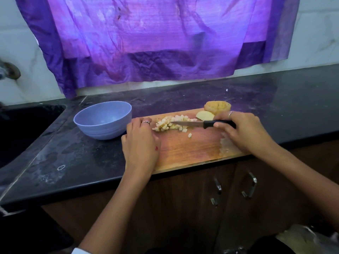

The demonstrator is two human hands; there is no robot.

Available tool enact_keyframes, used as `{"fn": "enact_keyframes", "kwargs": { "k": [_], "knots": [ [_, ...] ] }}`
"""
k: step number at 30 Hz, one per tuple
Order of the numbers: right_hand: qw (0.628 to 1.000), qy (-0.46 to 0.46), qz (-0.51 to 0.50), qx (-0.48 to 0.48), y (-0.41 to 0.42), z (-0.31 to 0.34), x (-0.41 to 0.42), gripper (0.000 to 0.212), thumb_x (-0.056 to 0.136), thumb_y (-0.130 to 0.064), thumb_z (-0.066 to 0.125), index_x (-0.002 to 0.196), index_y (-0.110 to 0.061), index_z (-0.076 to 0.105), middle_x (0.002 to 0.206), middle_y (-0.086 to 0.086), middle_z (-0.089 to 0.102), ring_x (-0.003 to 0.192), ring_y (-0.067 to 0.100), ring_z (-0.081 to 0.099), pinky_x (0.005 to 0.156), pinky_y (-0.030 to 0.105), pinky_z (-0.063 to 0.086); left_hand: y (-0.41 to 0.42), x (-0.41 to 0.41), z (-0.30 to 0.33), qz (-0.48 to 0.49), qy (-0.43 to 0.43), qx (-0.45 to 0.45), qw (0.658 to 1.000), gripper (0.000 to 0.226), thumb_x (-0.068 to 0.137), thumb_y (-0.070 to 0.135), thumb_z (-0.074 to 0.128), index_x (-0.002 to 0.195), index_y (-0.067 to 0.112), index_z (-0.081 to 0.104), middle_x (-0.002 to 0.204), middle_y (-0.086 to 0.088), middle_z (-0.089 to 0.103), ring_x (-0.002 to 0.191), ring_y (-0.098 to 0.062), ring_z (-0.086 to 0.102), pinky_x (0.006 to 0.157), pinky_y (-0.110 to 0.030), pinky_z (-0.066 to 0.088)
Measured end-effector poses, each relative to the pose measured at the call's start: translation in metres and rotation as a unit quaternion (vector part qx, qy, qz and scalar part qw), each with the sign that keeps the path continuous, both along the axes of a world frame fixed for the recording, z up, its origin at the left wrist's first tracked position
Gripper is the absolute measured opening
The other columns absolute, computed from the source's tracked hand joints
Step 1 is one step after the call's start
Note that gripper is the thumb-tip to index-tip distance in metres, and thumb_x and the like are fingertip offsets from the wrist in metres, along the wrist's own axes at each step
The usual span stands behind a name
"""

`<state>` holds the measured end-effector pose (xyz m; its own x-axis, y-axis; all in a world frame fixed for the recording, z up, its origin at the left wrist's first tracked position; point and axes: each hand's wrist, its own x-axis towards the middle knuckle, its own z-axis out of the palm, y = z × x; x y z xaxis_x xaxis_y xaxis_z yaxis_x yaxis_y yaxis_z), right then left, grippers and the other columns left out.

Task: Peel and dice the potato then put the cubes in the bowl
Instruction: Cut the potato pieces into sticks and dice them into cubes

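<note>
From the head view I look down on a wooden cutting board (192, 149) lying on a dark countertop (73, 153), its near edge close to the counter's front lip. My right hand (245, 132) curls around the black handle of a knife (201, 124), which lies nearly level with its blade pointing left into a pile of potato cubes (172, 123) on the far left part of the board. One loose cube (189, 135) sits a little nearer than the pile. My left hand (141, 143) rests palm down at the board's left edge, fingers relaxed and fairly straight, fingertips just beside the left end of the pile; it holds nothing that I can see, and a ring shows on one finger. At the far right corner of the board stands a potato chunk (217, 106), some skin seemingly left on its top, with a pale cut slice (205, 115) leaning just in front of it, near the knuckles of the right hand. A blue bowl (103, 121) stands on the counter just left of the board, close to the left hand, and I see no cubes inside it. Farther left is a dark sink (23, 129); a purple cloth (146, 43) hangs on the wall beyond the counter, and cabinet doors with metal handles (250, 187) show below.
</note>
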<state>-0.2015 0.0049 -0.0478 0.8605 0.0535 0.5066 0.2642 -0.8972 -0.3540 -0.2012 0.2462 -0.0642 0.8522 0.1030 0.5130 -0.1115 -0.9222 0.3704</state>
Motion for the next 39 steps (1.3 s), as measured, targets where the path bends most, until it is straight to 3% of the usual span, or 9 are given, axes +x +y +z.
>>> {"fn": "enact_keyframes", "kwargs": {
  "k": [3, 7, 14, 16, 18, 21, 27, 34, 39],
  "knots": [
    [0.998, 0.007, 0.016, -0.057, 0.017, -0.005, -0.007, 0.026, 0.094, -0.039, 0.054, 0.118, -0.039, 0.063, 0.107, -0.009, 0.064, 0.107, 0.019, 0.054, 0.085, 0.036, 0.028, 0.002, 0.001, 0.000, 0.001, 0.017, -0.019, 1.000, 0.039, 0.093, 0.010, 0.046, 0.131, 0.011, 0.052, 0.132, -0.004, 0.048, 0.120, -0.022, 0.042, 0.095, -0.040, 0.038],
    [0.996, 0.001, 0.016, -0.083, 0.044, -0.007, 0.011, 0.032, 0.093, -0.046, 0.051, 0.121, -0.034, 0.062, 0.111, -0.007, 0.063, 0.108, 0.018, 0.056, 0.089, 0.039, 0.033, 0.002, -0.001, 0.002, 0.007, 0.028, -0.036, 0.999, 0.039, 0.091, 0.007, 0.045, 0.128, 0.009, 0.054, 0.131, -0.005, 0.049, 0.119, -0.024, 0.042, 0.093, -0.041, 0.037],
    [0.998, -0.009, -0.040, -0.050, 0.048, -0.005, 0.027, 0.021, 0.097, -0.035, 0.051, 0.112, -0.032, 0.065, 0.102, -0.006, 0.065, 0.101, 0.020, 0.057, 0.088, 0.040, 0.029, 0.004, -0.001, -0.001, -0.045, 0.019, -0.062, 0.997, 0.042, 0.088, -0.001, 0.042, 0.128, 0.004, 0.055, 0.131, -0.007, 0.049, 0.118, -0.023, 0.041, 0.098, -0.042, 0.040],
    [0.998, 0.006, -0.051, -0.034, 0.036, -0.001, 0.019, 0.020, 0.096, -0.036, 0.052, 0.112, -0.033, 0.064, 0.102, -0.004, 0.067, 0.103, 0.023, 0.057, 0.083, 0.038, 0.027, 0.004, 0.001, -0.002, -0.046, 0.014, -0.055, 0.997, 0.042, 0.088, 0.000, 0.043, 0.128, 0.006, 0.054, 0.131, -0.006, 0.048, 0.119, -0.022, 0.042, 0.098, -0.042, 0.040],
    [0.997, 0.031, -0.061, -0.028, 0.019, 0.002, 0.006, 0.022, 0.095, -0.037, 0.053, 0.114, -0.033, 0.063, 0.107, -0.001, 0.067, 0.108, 0.026, 0.056, 0.087, 0.040, 0.031, 0.004, 0.002, -0.003, -0.040, 0.013, -0.051, 0.998, 0.042, 0.089, 0.001, 0.045, 0.129, 0.007, 0.054, 0.131, -0.006, 0.049, 0.120, -0.021, 0.042, 0.098, -0.042, 0.040],
    [0.996, 0.039, -0.065, -0.048, 0.000, 0.004, -0.018, 0.024, 0.095, -0.037, 0.054, 0.117, -0.032, 0.062, 0.110, -0.001, 0.065, 0.108, 0.025, 0.056, 0.093, 0.043, 0.034, 0.004, 0.003, -0.003, -0.033, 0.011, -0.034, 0.999, 0.041, 0.090, 0.003, 0.046, 0.129, 0.008, 0.054, 0.131, -0.006, 0.049, 0.120, -0.022, 0.043, 0.097, -0.042, 0.040],
    [0.991, 0.019, -0.067, -0.117, 0.003, -0.002, -0.018, 0.023, 0.096, -0.039, 0.049, 0.115, -0.034, 0.061, 0.110, -0.006, 0.062, 0.102, 0.022, 0.058, 0.085, 0.040, 0.034, 0.000, 0.005, -0.003, -0.026, 0.020, 0.024, 0.999, 0.042, 0.091, 0.007, 0.044, 0.132, 0.009, 0.053, 0.134, -0.005, 0.048, 0.126, -0.022, 0.039, 0.099, -0.042, 0.038],
    [0.997, -0.004, -0.049, -0.058, 0.015, 0.005, -0.020, 0.024, 0.096, -0.033, 0.053, 0.115, -0.024, 0.064, 0.105, 0.000, 0.065, 0.096, 0.024, 0.059, 0.086, 0.039, 0.041, -0.006, -0.002, 0.002, -0.010, 0.027, 0.118, 0.993, 0.042, 0.092, 0.013, 0.050, 0.135, 0.014, 0.048, 0.137, -0.003, 0.043, 0.128, -0.021, 0.038, 0.101, -0.038, 0.035],
    [0.998, 0.014, -0.024, -0.061, 0.023, 0.007, -0.029, 0.024, 0.094, -0.036, 0.055, 0.114, -0.026, 0.065, 0.104, -0.001, 0.066, 0.094, 0.020, 0.061, 0.078, 0.034, 0.047, -0.005, -0.002, 0.001, -0.005, 0.035, 0.118, 0.992, 0.045, 0.092, 0.014, 0.048, 0.137, 0.014, 0.045, 0.137, -0.003, 0.043, 0.128, -0.021, 0.039, 0.099, -0.038, 0.035]
  ]
}}
